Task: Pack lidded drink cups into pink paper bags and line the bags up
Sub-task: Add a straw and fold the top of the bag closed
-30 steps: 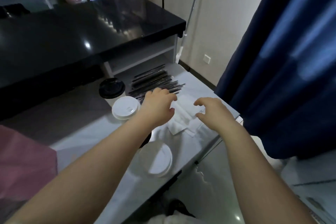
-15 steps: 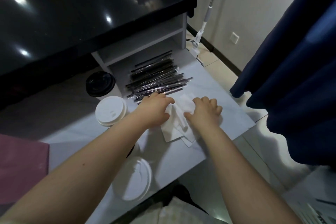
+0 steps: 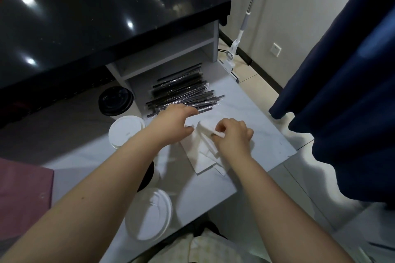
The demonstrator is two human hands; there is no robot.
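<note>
Head view, looking down over both forearms at a pale bench (image 3: 264, 134).

- Cups: three lidded cups plain to see, all standing on the bench and none bagged. Black-lidded cup (image 3: 115, 101) farthest back, white-lidded cup (image 3: 126, 130) just in front of it, nearer white-lidded cup (image 3: 149, 214) close to the bench's front edge. A dark lid edge (image 3: 150, 174) shows under the left forearm; probably a fourth cup, mostly hidden.
- Pink paper bag (image 3: 23, 194): at the far left edge of view, appears to lie flat and unopened. Only part of it shows. No row of standing bags in sight.
- Left hand (image 3: 173, 126): fingers roughly straight, laid on the far edge of a stack of white napkins (image 3: 204, 158), holding nothing.
- Right hand (image 3: 233, 137): fingers curled, pinching a lifted fold of the top napkin.
- Wrapped straws (image 3: 183, 94) lie in a heap just beyond the napkins, untouched.

Judgement on progress: early. As far as this view shows, no cup has gone into a bag and nothing is lined up. The hands look busy with a side step, peeling one napkin off the stack, likely to go with a cup. Left to do: open bags, load every cup, stand the bags in a row.
</note>
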